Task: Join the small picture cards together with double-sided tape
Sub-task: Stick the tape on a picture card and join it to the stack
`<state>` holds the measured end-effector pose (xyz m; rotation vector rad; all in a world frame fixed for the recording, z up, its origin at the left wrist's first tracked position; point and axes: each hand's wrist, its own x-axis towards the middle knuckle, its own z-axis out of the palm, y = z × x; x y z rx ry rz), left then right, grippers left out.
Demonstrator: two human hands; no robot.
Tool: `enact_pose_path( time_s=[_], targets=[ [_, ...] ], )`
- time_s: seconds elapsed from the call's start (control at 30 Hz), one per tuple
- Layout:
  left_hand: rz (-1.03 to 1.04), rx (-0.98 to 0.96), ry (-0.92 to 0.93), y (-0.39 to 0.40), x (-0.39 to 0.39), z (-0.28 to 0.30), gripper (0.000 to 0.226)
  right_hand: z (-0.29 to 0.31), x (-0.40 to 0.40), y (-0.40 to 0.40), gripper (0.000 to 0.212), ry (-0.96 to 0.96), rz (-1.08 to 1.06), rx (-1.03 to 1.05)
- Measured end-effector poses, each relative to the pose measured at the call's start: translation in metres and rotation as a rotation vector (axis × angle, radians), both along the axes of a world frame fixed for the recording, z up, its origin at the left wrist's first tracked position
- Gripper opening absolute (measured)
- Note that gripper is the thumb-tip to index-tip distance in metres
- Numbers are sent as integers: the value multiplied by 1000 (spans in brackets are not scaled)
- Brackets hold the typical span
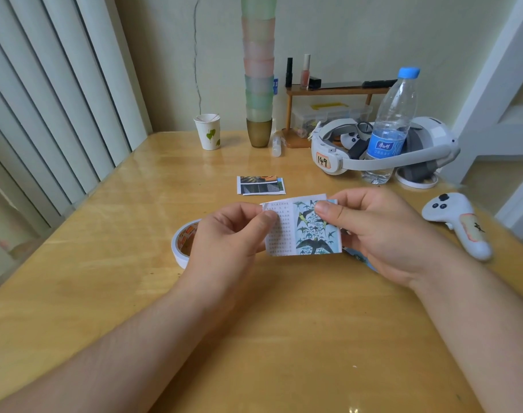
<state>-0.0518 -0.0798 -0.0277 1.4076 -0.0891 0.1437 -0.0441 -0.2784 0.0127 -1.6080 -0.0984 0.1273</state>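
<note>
A small picture card (306, 234) with blue-green birds and a column of text is held above the wooden table (111, 263). My left hand (227, 234) pinches its upper left corner. My right hand (382, 231) pinches its right side, thumb on the picture. A second card edge shows behind the top. A roll of double-sided tape (183, 241) lies on the table, partly hidden behind my left hand. A small stack of other picture cards (261, 185) lies farther back. Part of another blue card (363, 259) peeks out under my right hand.
A white controller (460, 223) lies at the right. Behind the cards stand a headset (382, 150), a water bottle (391, 126), a paper cup (209, 131), a tall stack of cups (258, 84) and a small wooden shelf (334, 90).
</note>
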Motion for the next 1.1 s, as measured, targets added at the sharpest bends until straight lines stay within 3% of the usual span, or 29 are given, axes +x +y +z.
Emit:
enact_pose_path(
  time_s=[0.1,0.23,0.33,0.4,0.57,0.7,0.8,0.97,1.1],
  targets=[
    [1,32,6,1,1,-1,27,1,-1,1,26,5,5,-15],
    [16,114,-51,2,0,0,13,0,0,0,22,-15,-27,-63],
    [18,144,-88,2,0,-2,6,-2,1,1,31,-41,-63,-92],
    [-6,145,-88,2,-1,-2,15,-3,1,2,20,-40,-73,-76],
    [-50,80,-43,1,-4,2,27,-3,2,4,11,-9,-92,-57],
    [-141,-92,77,2,-6,10,39,-1,3,4,11,56,-125,48],
    [-206,-219,160,3,-5,12,31,1,4,3,11,100,-118,85],
    [-192,-188,149,3,-1,11,19,0,2,0,9,105,-65,26],
    [-205,-190,167,4,-1,12,25,-1,4,-2,9,119,-64,24]
  ],
)
